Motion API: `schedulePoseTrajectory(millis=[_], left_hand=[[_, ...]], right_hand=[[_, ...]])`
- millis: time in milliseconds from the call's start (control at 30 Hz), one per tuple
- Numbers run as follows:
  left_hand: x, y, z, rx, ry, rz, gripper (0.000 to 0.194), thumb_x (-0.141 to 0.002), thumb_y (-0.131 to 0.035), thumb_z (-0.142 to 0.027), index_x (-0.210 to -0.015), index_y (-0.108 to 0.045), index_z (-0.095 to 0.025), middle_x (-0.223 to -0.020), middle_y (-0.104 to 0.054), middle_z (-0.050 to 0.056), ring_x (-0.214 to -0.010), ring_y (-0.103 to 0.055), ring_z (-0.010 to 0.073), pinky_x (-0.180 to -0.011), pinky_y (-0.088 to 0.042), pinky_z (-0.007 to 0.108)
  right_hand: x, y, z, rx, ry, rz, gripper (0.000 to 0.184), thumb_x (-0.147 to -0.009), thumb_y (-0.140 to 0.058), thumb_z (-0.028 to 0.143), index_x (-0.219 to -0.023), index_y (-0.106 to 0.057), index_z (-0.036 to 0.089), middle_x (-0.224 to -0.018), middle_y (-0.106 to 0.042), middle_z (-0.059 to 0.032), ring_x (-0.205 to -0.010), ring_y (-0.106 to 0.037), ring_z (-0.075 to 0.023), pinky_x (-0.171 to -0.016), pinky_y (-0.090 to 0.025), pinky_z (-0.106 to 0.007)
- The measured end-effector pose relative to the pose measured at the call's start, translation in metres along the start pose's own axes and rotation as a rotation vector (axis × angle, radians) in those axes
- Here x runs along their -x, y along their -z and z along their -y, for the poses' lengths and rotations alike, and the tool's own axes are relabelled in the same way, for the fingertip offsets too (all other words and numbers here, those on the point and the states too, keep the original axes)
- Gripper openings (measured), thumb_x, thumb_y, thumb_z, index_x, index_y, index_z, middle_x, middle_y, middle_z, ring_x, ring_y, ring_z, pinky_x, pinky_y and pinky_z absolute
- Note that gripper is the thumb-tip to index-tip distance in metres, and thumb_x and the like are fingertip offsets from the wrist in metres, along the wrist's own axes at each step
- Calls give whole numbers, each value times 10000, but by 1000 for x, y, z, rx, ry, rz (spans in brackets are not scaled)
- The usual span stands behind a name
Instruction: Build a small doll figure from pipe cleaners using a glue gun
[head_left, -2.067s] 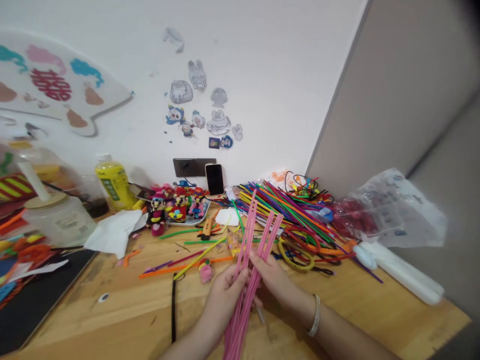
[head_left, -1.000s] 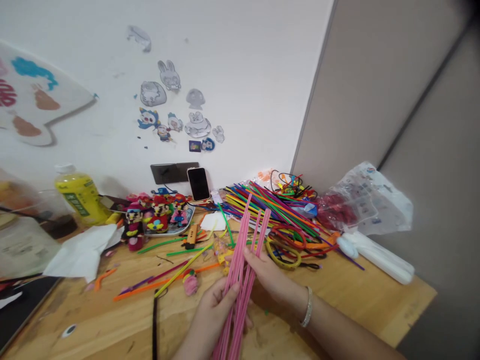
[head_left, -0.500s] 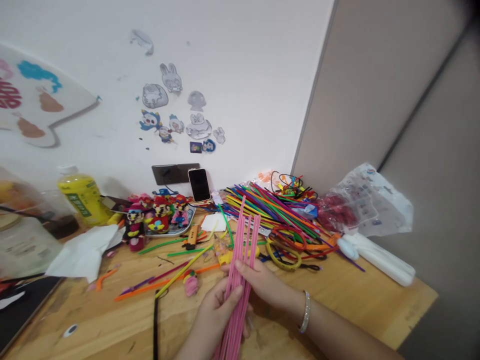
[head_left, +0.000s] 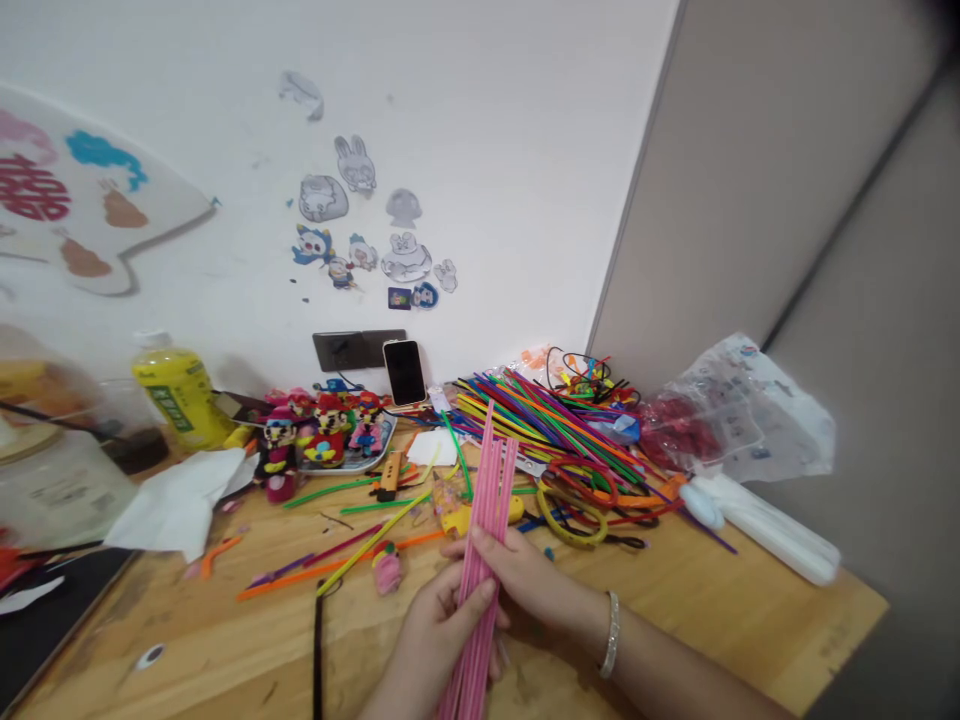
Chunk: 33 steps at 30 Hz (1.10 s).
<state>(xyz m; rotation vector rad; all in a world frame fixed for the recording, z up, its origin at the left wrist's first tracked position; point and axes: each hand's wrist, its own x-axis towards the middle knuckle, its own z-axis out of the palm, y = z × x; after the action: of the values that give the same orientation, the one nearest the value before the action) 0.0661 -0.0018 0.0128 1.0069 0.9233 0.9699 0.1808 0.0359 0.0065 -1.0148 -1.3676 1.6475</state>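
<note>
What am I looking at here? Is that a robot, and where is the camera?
There is no robot: these are a person's bare hands. The view comes from one camera worn on the head, looking forward and down. The left hand and right hand together hold a bundle of pink strips above a wooden table. Farther back lies a heap of many-coloured strips; to the left are small figures and a yellow bottle.

We hold our left hand just beside and a little below our right hand, both curled in a grip, thumbs on top and angled inward. Our forearms converge from below, more of the right one showing.
</note>
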Motion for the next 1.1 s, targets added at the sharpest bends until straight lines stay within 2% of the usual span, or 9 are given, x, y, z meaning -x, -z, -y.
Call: schedulePoseTrajectory(millis=[133, 233, 367, 500, 667, 867, 1100], left_hand=[[0, 0, -2, -26, 21, -31, 460, -548, -700, -582, -677, -534, -173, -490, -643, -52, -277, -544, 91, -291, -423, 181], [1, 0, -3, -37, 41, -41, 476, -532, -702, -591, -698, -552, -170, -453, -613, -67, -276, -530, 86, -292, -412, 174], [2, 1, -3, -40, 53, -27, 469, -538, -700, -588, -703, -560, -171, -437, -596, -71, -275, -525, 88, -288, -397, 170], [3, 1, -1, -43, 64, -23, 436, -583, -677, -580, -695, -554, -177, -482, -629, -51, -283, -535, 89, -289, -396, 170], [2, 0, -2, -63, 49, -35, 448, -586, -664, -595, -673, -545, -171, -467, -624, -45, -257, -495, 71, -273, -382, 161], [4, 2, -1, -47, 6, -25, 425, -668, -619, -562, -823, -546, -172, -499, -633, -49, -254, -494, 67, -263, -368, 148], [2, 4, 0, -69, -34, -55, 399, -674, -622, -548, -790, -538, -175, -445, -584, -70, -230, -398, 34, -251, -276, 126]], right_hand=[[0, 0, 4, 2, 62, -33, 612, -732, -490, 682, -868, -642, 105, -545, -536, 9, -407, -437, -84, -399, -341, -194], [1, 4, 14, -60, 141, -159, 530, -757, -503, 643, -778, -627, 128, -624, -546, 0, -525, -468, -106, -511, -388, -224], [1, 10, 26, -23, 215, -300, 535, -725, -514, 668, -686, -607, 142, -645, -549, -3, -607, -478, -137, -604, -408, -263], [3, 9, 30, 9, 174, -244, 607, -708, -477, 712, -704, -643, 128, -634, -576, -24, -592, -497, -154, -612, -423, -294], [6, 7, 32, 23, 189, -219, 596, -697, -490, 710, -697, -640, 132, -638, -569, -24, -609, -499, -159, -619, -410, -294], [4, 7, 27, 2, 210, -238, 490, -713, -542, 632, -652, -571, 146, -608, -508, 11, -588, -449, -138, -608, -383, -275], [0, 10, 23, -24, 255, -324, 375, -715, -606, 512, -655, -572, 143, -604, -504, 18, -568, -427, -126, -549, -355, -244]])
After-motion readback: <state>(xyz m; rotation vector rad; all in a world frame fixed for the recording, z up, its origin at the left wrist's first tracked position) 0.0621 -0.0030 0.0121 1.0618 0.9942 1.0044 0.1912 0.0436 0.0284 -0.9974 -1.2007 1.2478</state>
